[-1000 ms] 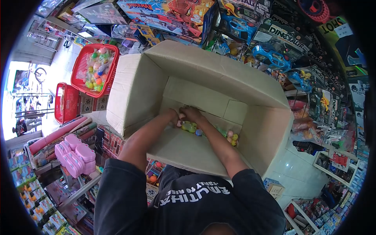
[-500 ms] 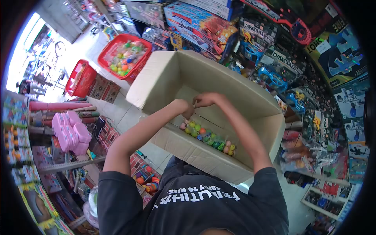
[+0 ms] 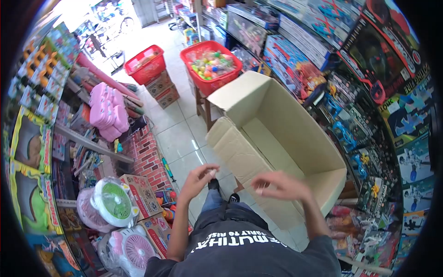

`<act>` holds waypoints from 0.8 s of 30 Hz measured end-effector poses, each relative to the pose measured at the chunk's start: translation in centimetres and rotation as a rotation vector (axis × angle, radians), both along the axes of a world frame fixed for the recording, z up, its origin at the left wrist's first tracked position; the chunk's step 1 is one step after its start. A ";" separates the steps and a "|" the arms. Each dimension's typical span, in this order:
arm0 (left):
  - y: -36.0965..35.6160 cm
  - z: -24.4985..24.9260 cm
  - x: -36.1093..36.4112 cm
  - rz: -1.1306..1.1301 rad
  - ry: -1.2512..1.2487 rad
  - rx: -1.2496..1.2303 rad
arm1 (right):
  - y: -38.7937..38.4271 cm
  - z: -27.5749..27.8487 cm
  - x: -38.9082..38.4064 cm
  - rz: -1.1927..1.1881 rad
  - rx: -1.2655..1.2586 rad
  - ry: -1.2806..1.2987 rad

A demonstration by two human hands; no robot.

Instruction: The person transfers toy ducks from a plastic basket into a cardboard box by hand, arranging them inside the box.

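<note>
Your left hand is raised in front of your chest, its fingers curled and the thumb and fingertips pinched on a small pale bit; what it is cannot be told. Your right hand is level with it and apart from it, palm down with the fingers loosely bent; whether it grips anything cannot be told. The open box stands just beyond both hands, and your right hand hovers over its near wall. Past the box, farther from you, a red basket holds coloured toys, with a second basket to its left. Pink cases and two fans lie well to the left of your left hand.
</note>
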State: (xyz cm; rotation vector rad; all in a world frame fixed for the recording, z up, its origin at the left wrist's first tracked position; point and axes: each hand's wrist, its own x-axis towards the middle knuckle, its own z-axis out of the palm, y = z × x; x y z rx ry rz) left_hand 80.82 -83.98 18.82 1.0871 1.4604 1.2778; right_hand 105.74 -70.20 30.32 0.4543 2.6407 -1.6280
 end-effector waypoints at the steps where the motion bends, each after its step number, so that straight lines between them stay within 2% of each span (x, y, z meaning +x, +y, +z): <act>1: -1.3 -1.9 -0.2 0.008 -0.122 -0.078 | -1.8 -0.9 -0.7 0.016 -0.083 -0.024; 3: -3.3 -7.2 -1.2 0.065 -0.088 -0.158 | -5.1 -3.9 -2.6 0.012 -0.159 0.008; 5: -5.6 -14.8 -2.3 0.148 -0.022 -0.254 | -7.8 -7.3 -4.8 -0.007 -0.264 -0.009; 7: -8.4 -22.8 -3.5 0.218 -0.065 -0.337 | -9.5 -11.6 -7.0 -0.039 -0.270 -0.011; 11: -14.8 -33.8 -6.6 0.095 -0.019 -0.744 | -10.8 -24.8 -10.4 -0.113 -0.334 -0.094; 12: -16.2 -33.8 -7.2 0.102 -0.022 -0.747 | -11.0 -28.8 -10.8 -0.105 -0.336 -0.095; 14: -17.8 -33.0 -9.0 0.010 -0.094 -1.008 | -10.7 -36.9 -11.2 -0.130 -0.270 -0.325; 16: -18.9 -33.3 -11.0 0.061 -0.097 -0.973 | -10.9 -44.5 -10.6 -0.263 -0.284 -0.341; 17: -19.4 -33.5 -11.8 0.107 -0.100 -0.943 | -11.4 -46.4 -10.0 -0.255 -0.283 -0.344; 19: -19.9 -34.2 -13.6 0.113 -0.074 -0.914 | -11.6 -48.6 -9.7 -0.542 -0.073 -0.527; 21: -20.2 -34.6 -15.3 0.116 -0.044 -0.888 | -10.7 -49.8 -10.2 -0.570 -0.085 -0.545; 24: -19.5 -34.7 -16.2 0.227 -0.063 -0.824 | -9.3 -46.9 -12.7 -0.587 -0.110 -0.589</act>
